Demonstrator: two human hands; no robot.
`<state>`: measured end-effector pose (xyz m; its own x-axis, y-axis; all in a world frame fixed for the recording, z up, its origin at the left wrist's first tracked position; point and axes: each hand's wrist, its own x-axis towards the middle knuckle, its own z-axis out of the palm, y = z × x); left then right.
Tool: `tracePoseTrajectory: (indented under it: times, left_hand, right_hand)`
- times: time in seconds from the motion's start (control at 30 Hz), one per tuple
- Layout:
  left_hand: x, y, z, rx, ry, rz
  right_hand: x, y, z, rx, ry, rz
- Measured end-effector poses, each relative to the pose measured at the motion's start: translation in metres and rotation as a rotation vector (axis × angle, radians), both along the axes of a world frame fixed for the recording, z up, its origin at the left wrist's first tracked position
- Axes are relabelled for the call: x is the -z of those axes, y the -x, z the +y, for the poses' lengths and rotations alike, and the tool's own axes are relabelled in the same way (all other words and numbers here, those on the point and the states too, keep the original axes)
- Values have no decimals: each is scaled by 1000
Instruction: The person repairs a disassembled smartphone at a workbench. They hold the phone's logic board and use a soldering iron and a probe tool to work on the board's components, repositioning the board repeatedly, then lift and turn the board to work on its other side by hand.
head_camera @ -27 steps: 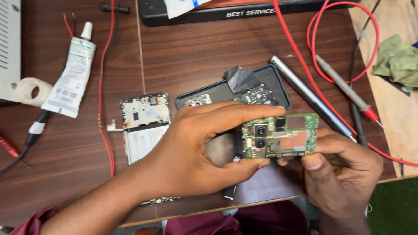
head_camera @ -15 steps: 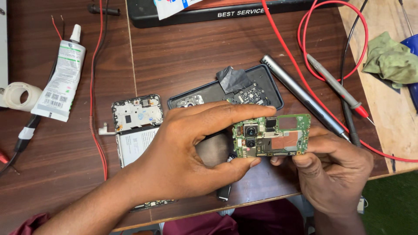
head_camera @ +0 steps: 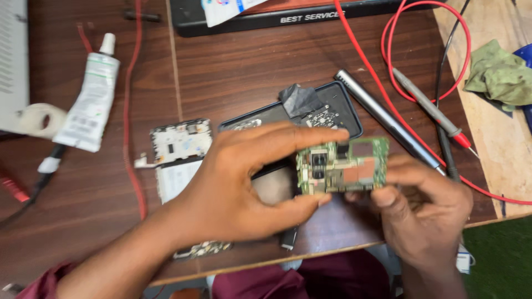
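Barely shifted, both hands, left hand [head_camera: 238, 188] and right hand [head_camera: 426, 210], still pinch the green circuit board [head_camera: 343, 166]

Left hand [head_camera: 238, 188]: enters from lower left, forearm angled up toward centre, back of hand facing the camera. Index finger stretched out straight to the right; thumb extended below it, roughly parallel; the two form a pinch at their tips. Dark red sleeve at the left forearm's lower end.

Right hand [head_camera: 424, 207]: enters from lower right, fingers curled inward toward the left hand, thumb pointing left. Fingertips of both hands near each other. Slight motion blur on both.
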<state>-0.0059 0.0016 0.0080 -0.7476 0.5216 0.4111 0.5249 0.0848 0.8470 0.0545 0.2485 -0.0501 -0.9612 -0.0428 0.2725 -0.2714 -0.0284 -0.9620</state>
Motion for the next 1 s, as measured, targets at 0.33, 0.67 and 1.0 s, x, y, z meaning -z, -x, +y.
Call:
tracePoseTrajectory:
  times: [0.33, 0.67, 1.0]
  left_hand:
    - [-17, -59, -7, -84, 276, 55]
    - [53, -98, 31, -366, 447, 131]
    - [44, -87, 15, -351, 619, 202]
  right_hand:
    - [-52, 0, 12, 159, -997, 245]
    - [-59, -2, 54, 462, -1087, 202]
    - [-57, 2, 69, 661, -1247, 252]
